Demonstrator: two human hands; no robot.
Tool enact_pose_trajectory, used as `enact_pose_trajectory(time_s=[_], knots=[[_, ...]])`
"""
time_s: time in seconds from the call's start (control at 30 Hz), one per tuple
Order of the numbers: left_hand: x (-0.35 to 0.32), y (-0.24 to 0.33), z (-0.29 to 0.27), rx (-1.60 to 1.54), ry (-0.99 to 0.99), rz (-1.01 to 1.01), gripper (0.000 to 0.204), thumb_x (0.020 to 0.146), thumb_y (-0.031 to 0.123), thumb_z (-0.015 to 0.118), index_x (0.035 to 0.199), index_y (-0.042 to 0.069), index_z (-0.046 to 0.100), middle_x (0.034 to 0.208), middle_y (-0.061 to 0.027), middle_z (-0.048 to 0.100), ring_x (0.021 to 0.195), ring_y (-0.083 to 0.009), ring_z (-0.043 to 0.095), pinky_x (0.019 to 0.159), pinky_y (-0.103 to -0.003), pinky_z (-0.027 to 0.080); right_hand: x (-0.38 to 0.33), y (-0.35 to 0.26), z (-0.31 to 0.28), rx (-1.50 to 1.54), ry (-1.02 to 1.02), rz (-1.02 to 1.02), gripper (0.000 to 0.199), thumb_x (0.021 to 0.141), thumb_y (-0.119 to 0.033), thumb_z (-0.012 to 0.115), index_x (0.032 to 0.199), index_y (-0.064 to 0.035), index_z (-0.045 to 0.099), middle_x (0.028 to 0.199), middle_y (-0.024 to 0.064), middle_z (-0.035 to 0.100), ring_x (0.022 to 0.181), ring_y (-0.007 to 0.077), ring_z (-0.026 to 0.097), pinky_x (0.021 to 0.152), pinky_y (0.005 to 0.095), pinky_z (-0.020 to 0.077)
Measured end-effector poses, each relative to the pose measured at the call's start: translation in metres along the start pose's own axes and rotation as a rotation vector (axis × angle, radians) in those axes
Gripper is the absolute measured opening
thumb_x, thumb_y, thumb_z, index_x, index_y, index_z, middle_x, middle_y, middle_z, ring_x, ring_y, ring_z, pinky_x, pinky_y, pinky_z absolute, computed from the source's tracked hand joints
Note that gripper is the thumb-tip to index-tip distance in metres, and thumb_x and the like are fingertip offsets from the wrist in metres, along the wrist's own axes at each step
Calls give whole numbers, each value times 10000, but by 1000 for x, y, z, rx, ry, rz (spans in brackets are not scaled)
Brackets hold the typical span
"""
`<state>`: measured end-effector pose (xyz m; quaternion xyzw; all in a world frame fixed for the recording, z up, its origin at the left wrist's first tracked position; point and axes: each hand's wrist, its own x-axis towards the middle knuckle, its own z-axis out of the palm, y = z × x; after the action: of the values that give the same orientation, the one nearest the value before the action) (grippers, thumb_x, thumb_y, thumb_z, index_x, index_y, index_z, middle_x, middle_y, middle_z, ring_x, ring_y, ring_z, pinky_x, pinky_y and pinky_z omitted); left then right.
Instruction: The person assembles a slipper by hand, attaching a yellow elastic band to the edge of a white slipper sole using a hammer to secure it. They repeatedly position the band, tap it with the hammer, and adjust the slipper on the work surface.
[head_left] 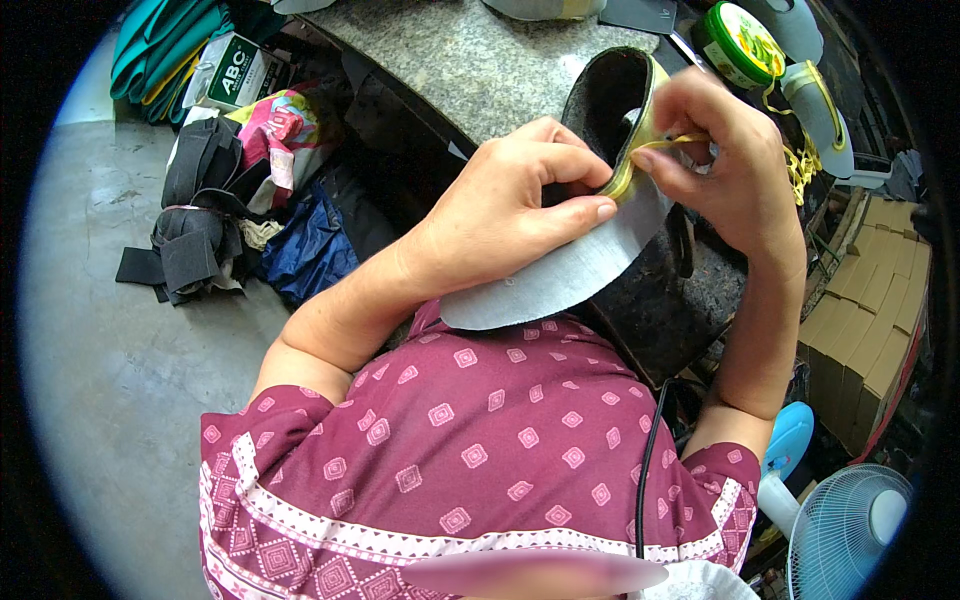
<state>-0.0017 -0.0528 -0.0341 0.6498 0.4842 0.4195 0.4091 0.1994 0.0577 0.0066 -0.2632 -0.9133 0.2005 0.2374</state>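
Just above the frame's centre, the left hand pinches a curved grey piece at its yellow edge, while the right hand, fingers curled, nips a thin yellow strip!

A maroon garment with short sleeves and small pale-pink diamond motifs fills the lower middle. A white patterned band crosses near the bottom edge. A thin black cord runs down the right side, seemingly over the cloth; bottom centre is blurred.
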Motion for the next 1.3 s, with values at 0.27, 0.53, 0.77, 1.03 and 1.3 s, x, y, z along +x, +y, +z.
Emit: enact_pose_trajectory(time_s=[0.27, 0.53, 0.77, 1.03, 1.3], knots=[[10, 8, -11, -114, -149, -335, 199, 967, 222, 667, 935, 26, 650, 678, 66, 536, 649, -6, 478, 565, -214, 364, -4, 0, 3, 133, -84, 29, 356, 746, -70, 834, 1045, -48, 640, 748, -30, 490, 645, 56, 420, 551, 225, 364], [15, 1, 0, -48, -114, -150, 213, 973, 180, 644, 1082, 5, 590, 827, -2, 593, 761, -46, 524, 668, -235, 446, -7, 1, 4, 153, -111, 114, 340, 739, -44, 834, 1014, -49, 634, 750, -18, 502, 669, 71, 463, 585, 231, 408], [12, 2, 1, 40, -19, -68, 190, 917, 157, 672, 980, -16, 626, 792, -125, 640, 709, -186, 617, 649, -318, 492, -13, 5, -2, 276, -87, 62, 294, 726, -50, 836, 938, -15, 636, 786, 23, 599, 733, 107, 573, 655, 278, 468], [10, 6, 12, 178, 40, 34, 151, 910, 118, 690, 955, -10, 624, 693, -41, 557, 639, -51, 490, 554, -251, 417, -25, 2, 1, 307, -35, 68, 119, 826, -35, 716, 898, 0, 628, 856, 38, 617, 802, 138, 584, 740, 285, 477], [8, 1, 5, -28, 13, -131, 149, 920, 116, 685, 942, -14, 615, 748, 34, 539, 672, -22, 468, 572, -222, 401, -36, -4, -21, 558, -7, -143, 310, 866, -299, 708, 713, -62, 580, 721, 39, 578, 711, 195, 548, 690, 317, 429]])
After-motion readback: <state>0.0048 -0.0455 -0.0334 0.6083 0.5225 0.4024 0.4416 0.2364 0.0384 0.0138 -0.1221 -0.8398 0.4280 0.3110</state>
